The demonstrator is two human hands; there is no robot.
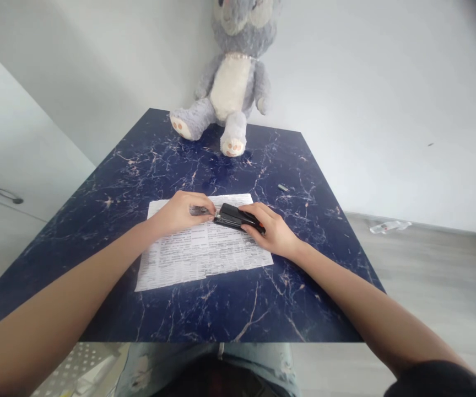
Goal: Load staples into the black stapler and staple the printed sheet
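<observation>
A black stapler (pixel 233 215) lies at a slant above printed paper sheets (pixel 196 253) on the table. Its rear end is gripped by my right hand (pixel 273 229), thumb on the near side and fingers on the far side. My left hand (pixel 182 212) is at the stapler's front end, thumb and forefinger closed in a pinch there. What sits between those fingertips is too small to make out. Part of the stapler's rear is hidden by my right fingers. The sheets lie side by side or overlapping; which of these I cannot tell.
A grey and white plush toy (pixel 232 88) sits at the table's far edge against the wall. Right of the paper lies a small greyish strip (pixel 282 187) on the dark blue marbled table (pixel 205 309). Clear plastic packaging (pixel 390 226) rests on the floor at right.
</observation>
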